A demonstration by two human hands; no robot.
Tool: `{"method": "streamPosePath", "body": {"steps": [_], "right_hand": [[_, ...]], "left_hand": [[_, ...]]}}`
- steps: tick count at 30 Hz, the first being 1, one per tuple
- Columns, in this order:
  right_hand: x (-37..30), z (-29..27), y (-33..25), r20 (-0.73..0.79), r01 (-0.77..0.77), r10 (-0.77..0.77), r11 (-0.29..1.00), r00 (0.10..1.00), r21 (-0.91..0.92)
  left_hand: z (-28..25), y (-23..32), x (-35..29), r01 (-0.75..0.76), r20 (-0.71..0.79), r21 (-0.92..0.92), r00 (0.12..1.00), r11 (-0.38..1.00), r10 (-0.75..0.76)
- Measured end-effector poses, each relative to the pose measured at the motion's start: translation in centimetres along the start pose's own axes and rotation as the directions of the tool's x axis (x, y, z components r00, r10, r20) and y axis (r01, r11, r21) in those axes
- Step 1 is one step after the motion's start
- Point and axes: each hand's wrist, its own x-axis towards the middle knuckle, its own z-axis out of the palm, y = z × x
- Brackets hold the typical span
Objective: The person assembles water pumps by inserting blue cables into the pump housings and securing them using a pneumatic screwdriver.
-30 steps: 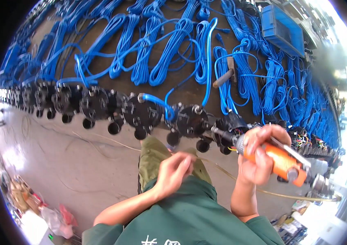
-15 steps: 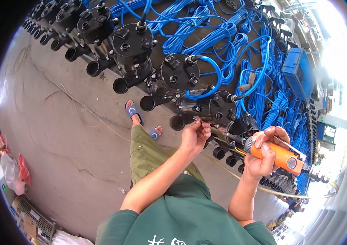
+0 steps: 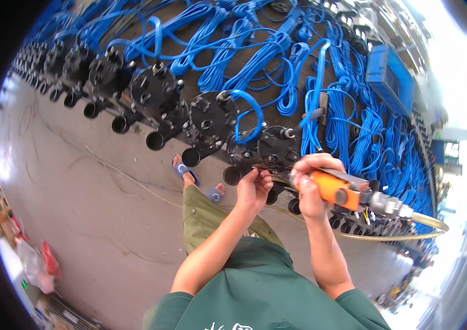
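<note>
My right hand (image 3: 314,184) is wrapped round an orange air screwdriver (image 3: 333,190), tilted with its hose end to the right. The tool's tip is hidden behind my fingers, close to the side of a black submersible pump (image 3: 277,149). Just left of it, my left hand (image 3: 253,190) is closed in a pinch against the lower side of that same pump, above its round outlet (image 3: 231,176). Whatever lies between those fingertips is too small to make out. A thick blue cable (image 3: 259,113) loops over the pump's top.
More black pumps (image 3: 155,91) stand in a row along the bench edge, outlets toward me. Bundled blue cables (image 3: 269,52) cover the bench behind them. A blue crate (image 3: 390,80) sits at the far right. The tool's air hose (image 3: 428,221) curves back below my right arm.
Both hands have shifted a little left relative to my body, and my right hand has brought the screwdriver closer to my left hand. The view has turned, sliding the pumps leftward.
</note>
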Motion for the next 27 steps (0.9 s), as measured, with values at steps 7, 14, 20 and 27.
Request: {"method": "streamPosePath", "body": {"steps": [7,14,20,27], "right_hand": [[2.0,-1.9,-1.2,-0.185,-0.070,0.141,0.936,0.973,0.346],[7.0,-3.1,-0.1,-0.399,0.099,-0.042,0.987,0.916,0.124],[6.8,-3.6,2.0,-0.271,0.090,-0.115,0.991,0.956,-0.103],[7.1,-1.3,1.1,-0.256,0.168,-0.203,0.974,0.945,-0.153]], "left_hand": [[1.4,1.6,-4.0,-0.390,0.458,0.886,0.657,-0.250,0.599],[2.4,3.1,-1.7,-0.413,0.751,0.646,0.495,-0.642,0.437],[3.0,1.9,-1.2,-0.437,0.711,0.694,0.543,-0.573,0.447],[1.6,3.8,-0.4,-0.366,0.726,0.678,0.465,-0.637,0.506]]}}
